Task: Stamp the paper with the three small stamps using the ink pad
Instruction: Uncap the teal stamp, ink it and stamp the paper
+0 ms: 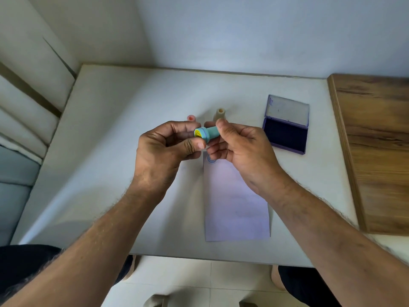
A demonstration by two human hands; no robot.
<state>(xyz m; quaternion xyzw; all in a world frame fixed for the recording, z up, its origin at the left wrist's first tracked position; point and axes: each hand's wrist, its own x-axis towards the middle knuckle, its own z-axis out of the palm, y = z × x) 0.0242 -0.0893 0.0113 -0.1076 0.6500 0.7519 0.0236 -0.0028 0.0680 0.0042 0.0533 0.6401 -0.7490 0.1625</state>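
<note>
Two hands pinching teal stamp (208,134), above paper (236,202)

Matt wood board (376,140), plastic stamp (207,133).

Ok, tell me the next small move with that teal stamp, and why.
Probably carry the teal stamp right to the open ink pad and press its face down. Both hands, left hand and right hand, hold it sideways in the air, and the paper shows only one blue ring mark so far.
</note>
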